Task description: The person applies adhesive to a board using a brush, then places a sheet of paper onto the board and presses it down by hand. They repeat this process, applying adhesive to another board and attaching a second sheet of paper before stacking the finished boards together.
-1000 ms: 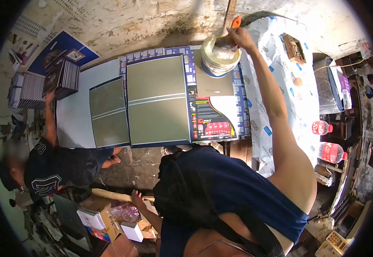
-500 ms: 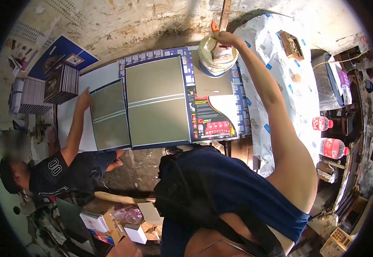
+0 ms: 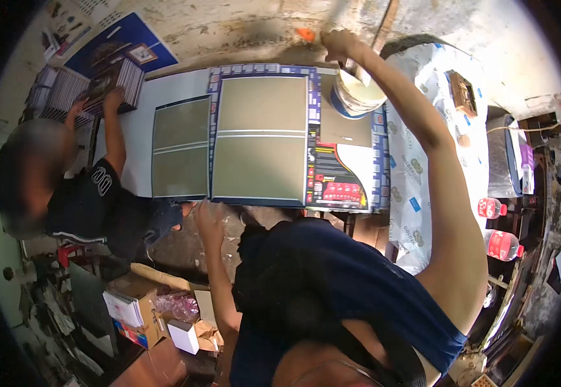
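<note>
The left hand point(image 3: 207, 216) lies at the near edge of the green board point(image 3: 260, 138), fingers loosely spread. Farther off, the right hand point(image 3: 337, 45) is clenched around an orange-handled brush point(image 3: 306, 33), just beyond the white bucket point(image 3: 357, 97).

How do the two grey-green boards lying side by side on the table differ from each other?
The large board is clearly wider and longer than the small board. The large board lies on a blue-bordered printed sheet, the small board on a plain white sheet. The large board is nearer the bucket, where the right hand holds a brush; the small board is nearer the co-worker. Both lie flat, dark-edged, with a pale line across the middle.
</note>
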`<state>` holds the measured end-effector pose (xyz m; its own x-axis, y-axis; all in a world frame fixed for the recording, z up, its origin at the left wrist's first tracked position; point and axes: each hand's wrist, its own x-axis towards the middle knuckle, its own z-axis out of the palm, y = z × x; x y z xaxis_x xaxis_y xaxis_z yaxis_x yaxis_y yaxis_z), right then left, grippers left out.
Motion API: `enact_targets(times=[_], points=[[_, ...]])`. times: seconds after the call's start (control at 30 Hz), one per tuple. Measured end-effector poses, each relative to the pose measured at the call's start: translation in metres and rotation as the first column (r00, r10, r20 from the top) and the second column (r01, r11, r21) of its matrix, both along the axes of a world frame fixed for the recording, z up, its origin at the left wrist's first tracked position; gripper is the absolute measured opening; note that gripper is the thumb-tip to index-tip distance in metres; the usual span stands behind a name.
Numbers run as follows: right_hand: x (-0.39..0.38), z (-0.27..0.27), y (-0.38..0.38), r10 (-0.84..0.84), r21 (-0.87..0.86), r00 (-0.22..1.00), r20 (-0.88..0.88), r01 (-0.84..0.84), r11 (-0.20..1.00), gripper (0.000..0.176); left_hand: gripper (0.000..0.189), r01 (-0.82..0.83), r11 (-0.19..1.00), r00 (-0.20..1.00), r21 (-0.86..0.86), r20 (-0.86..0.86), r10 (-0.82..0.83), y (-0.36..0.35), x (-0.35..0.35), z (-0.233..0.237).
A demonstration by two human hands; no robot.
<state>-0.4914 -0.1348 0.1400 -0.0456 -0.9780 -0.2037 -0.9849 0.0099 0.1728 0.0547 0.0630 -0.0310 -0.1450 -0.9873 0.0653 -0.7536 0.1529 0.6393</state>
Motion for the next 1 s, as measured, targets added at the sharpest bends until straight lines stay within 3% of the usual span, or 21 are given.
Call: enact_targets(times=[0.03, 0.1, 0.17, 0.23, 0.3, 0.4, 0.43, 0.5, 0.6, 0.63, 0.7, 0.73, 0.83, 0.87, 0.97, 1.0], points=[[0.02, -0.016, -0.001, 0.03, -0.097, 0.999, -0.011, -0.031, 0.995, 0.047, 0.055, 0.095, 0.993, 0.992, -0.076, 0.088, -0.088, -0.021, -0.016, 0.009], [0.054, -0.053, -0.015, 0.104, -0.186, 0.99, 0.093, -0.085, 0.979, 0.045, 0.066, 0.278, 0.959, 0.945, -0.06, 0.197, -0.262, -0.057, -0.035, 0.016], [0.111, -0.026, 0.01, 0.11, -0.239, 0.972, 0.209, -0.058, 0.969, 0.046, 0.078, 0.39, 0.917, 0.866, 0.089, 0.303, -0.398, -0.081, -0.051, 0.03], [0.131, -0.07, -0.003, 0.239, -0.534, 0.89, 0.389, 0.006, 0.845, 0.045, 0.086, 0.465, 0.846, 0.736, 0.26, 0.417, -0.533, -0.095, -0.053, 0.039], [0.148, -0.099, -0.006, 0.352, -0.695, 0.815, 0.461, 0.085, 0.714, 0.041, 0.096, 0.508, 0.788, 0.633, 0.349, 0.469, -0.616, -0.099, -0.049, 0.037], [0.165, -0.125, 0.013, -0.042, -0.412, 0.676, 0.736, 0.497, 0.764, 0.036, 0.108, 0.571, 0.755, 0.578, 0.322, 0.496, -0.648, -0.105, -0.04, 0.018], [0.147, -0.144, 0.014, -0.129, -0.286, 0.658, 0.742, 0.485, 0.827, 0.036, 0.111, 0.591, 0.752, 0.58, 0.291, 0.494, -0.647, -0.106, -0.037, 0.009], [0.12, -0.154, 0.028, -0.136, -0.394, 0.7, 0.701, 0.54, 0.744, 0.035, 0.113, 0.62, 0.739, 0.587, 0.262, 0.47, -0.659, -0.107, -0.032, 0.007], [0.142, -0.147, 0.055, -0.202, -0.523, 0.679, 0.706, 0.691, 0.499, 0.036, 0.112, 0.648, 0.721, 0.598, 0.244, 0.422, -0.681, -0.11, -0.027, 0.017], [0.152, -0.157, 0.07, -0.078, -0.528, 0.632, 0.771, 0.703, 0.477, 0.034, 0.111, 0.66, 0.715, 0.597, 0.229, 0.417, -0.685, -0.11, -0.026, 0.018], [0.178, -0.177, 0.096, 0.046, -0.499, 0.602, 0.797, 0.614, 0.611, 0.032, 0.109, 0.682, 0.706, 0.594, 0.194, 0.417, -0.688, -0.112, -0.024, 0.015], [0.202, -0.154, 0.117, -0.161, -0.339, 0.538, 0.828, 0.708, 0.62, 0.029, 0.108, 0.691, 0.701, 0.59, 0.175, 0.422, -0.688, -0.112, -0.024, 0.01], [0.204, -0.149, 0.146, -0.43, -0.354, 0.544, 0.721, 0.822, 0.446, 0.027, 0.106, 0.702, 0.688, 0.573, 0.184, 0.429, -0.698, -0.113, -0.027, 0.009], [0.204, -0.165, 0.151, -0.302, -0.455, 0.577, 0.759, 0.801, 0.388, 0.032, 0.107, 0.703, 0.682, 0.563, 0.201, 0.429, -0.707, -0.114, -0.026, 0.009], [0.247, -0.178, 0.17, -0.004, -0.676, 0.726, 0.688, 0.643, 0.358, 0.029, 0.106, 0.7, 0.67, 0.542, 0.247, 0.429, -0.723, -0.116, -0.026, 0.017], [0.268, -0.175, 0.181, -0.034, -0.559, 0.632, 0.774, 0.708, 0.431, 0.029, 0.106, 0.704, 0.671, 0.544, 0.232, 0.432, -0.72, -0.115, -0.025, 0.015]])
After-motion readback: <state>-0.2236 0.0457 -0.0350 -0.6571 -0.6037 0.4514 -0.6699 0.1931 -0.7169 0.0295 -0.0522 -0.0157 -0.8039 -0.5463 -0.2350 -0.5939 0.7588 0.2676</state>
